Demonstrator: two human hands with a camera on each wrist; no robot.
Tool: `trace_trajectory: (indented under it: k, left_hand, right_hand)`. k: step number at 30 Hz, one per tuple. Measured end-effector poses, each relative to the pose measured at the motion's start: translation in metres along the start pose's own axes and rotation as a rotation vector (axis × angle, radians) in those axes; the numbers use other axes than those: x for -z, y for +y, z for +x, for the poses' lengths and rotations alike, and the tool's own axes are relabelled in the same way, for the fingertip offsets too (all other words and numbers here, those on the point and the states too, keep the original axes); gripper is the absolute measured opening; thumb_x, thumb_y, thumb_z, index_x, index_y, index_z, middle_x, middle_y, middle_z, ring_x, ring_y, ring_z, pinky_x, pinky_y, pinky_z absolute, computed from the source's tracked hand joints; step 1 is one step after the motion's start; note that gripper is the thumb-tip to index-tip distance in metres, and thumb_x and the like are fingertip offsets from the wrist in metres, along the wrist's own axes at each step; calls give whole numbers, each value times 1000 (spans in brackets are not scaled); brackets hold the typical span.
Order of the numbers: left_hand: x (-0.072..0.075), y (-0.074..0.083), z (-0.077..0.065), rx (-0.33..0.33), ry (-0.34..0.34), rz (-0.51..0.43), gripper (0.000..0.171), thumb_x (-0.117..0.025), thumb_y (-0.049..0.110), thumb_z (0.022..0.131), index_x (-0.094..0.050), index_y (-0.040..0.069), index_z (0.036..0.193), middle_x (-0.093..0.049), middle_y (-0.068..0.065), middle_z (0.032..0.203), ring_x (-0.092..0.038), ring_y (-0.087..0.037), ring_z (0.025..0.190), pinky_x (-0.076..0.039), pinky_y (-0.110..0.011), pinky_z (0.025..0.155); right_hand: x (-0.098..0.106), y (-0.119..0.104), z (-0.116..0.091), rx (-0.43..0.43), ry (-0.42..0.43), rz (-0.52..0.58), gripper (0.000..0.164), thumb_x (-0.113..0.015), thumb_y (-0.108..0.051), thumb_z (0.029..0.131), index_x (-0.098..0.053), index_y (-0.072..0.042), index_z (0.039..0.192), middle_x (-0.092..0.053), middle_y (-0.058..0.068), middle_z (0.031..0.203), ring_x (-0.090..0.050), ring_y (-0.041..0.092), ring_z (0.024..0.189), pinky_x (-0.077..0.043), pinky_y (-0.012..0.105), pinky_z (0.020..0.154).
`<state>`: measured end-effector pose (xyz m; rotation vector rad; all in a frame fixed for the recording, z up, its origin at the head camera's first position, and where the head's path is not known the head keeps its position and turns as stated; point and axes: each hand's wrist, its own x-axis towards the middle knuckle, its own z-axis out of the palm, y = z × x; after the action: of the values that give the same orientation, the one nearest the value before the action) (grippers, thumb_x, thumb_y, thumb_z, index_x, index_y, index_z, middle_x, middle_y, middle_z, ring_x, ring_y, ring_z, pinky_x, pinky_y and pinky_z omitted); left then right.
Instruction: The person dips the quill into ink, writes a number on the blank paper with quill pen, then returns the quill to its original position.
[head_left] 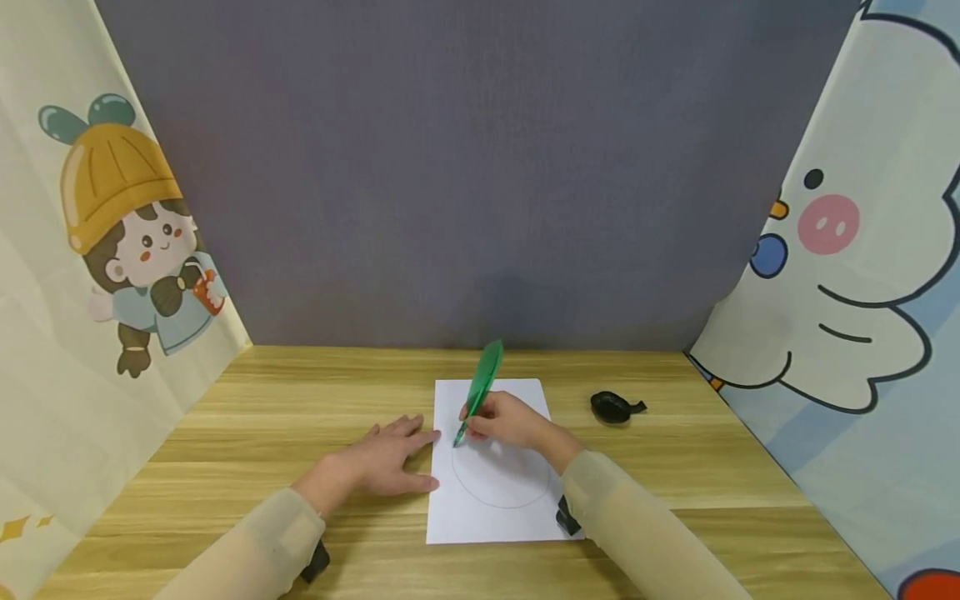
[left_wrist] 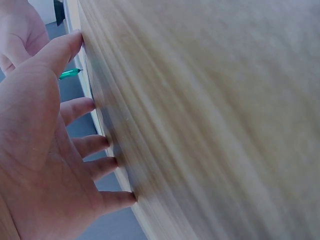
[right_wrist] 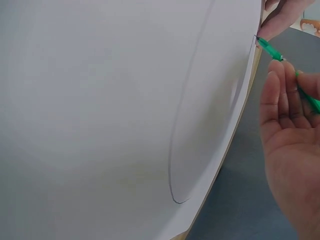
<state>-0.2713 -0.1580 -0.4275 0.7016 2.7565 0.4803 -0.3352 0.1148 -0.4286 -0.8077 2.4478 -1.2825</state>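
Note:
A green feather-shaped pen is pinched between the thumb and fingers of my right hand, its tip at the white paper near the left side. From that tip a thin curved line sweeps down and round to the right, like the lower part of a circle. My left hand lies beside the paper with its fingers spread, thumb and index fingertips at the left edge. In the right wrist view, the pen's dark point meets the upper end of the line.
On the wooden table, a small black pan-shaped dish with a short handle sits right of the paper. A dark grey panel stands along the back. Printed cartoon cloths flank both sides.

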Motion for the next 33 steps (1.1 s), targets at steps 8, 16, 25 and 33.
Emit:
trace_trajectory:
  k: [8,16,25,33]
  left_hand:
    - [-2,-3,3,14,-6,-3,87,-71,67,99,-46,24,169,-27,-17,182,-23,-44,169,-17,-74,134]
    - [-1,-1,0,12,-6,-19,87,-72,65,99,-45,22,169,-26,-18,182,-21,-44,170,-15,-74,135]
    - [-3,-3,-1,15,-3,-19,86,-72,65,99,-45,24,170,-25,-17,183,-21,-43,170,-15,-73,135]
    - [-3,-3,0,9,-2,-7,87,-71,66,99,-44,25,170,-25,-17,182,-21,-43,170,-16,-73,135]
  right_hand:
    - [12,10,-7,-2,73,58,24,-63,-15,111,-76,2,123,-81,13,100,-74,13,86,-66,36,83]
    - [31,28,-27,-27,116,219,36,-59,-14,113,-65,14,135,-76,30,114,-74,13,92,-66,35,86]
    - [43,42,-49,-82,150,361,39,-55,-10,114,-56,20,139,-76,13,109,-73,13,95,-63,26,83]
    - [53,43,-74,-100,160,384,42,-56,-14,114,-54,20,140,-74,12,109,-72,15,97,-62,27,84]
